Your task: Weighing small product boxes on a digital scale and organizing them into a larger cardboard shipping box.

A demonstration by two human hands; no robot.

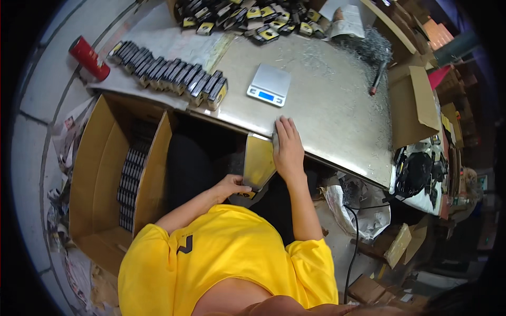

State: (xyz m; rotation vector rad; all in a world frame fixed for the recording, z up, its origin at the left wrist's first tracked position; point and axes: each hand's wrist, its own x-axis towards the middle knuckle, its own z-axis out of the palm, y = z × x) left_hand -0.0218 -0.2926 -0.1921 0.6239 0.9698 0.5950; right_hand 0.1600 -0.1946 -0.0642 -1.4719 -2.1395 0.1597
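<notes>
Mid-frame, the left hand (230,186) curls at a black-and-yellow box (246,195) by the lower end of a yellow panel (258,162), the right hand (289,151) lies straight-fingered along its right edge, neither grip confirmable; uneven support could tip the panel.

This looks like a packing workshop. A heap of small black-and-yellow boxes (268,35) lies toward the far edge of the bench (327,126), and a row of small boxes (194,81) runs from its left end to the near edge. A digital scale (270,83) sits near the middle of that edge. Below the near left corner, an open carton (90,179) holds stacked packs (133,181). Fine shredded strands (363,47) gather toward the far right corner, another carton (414,108) stands at the right edge, and loose cardboard (367,288) litters the floor beyond the near right corner.
</notes>
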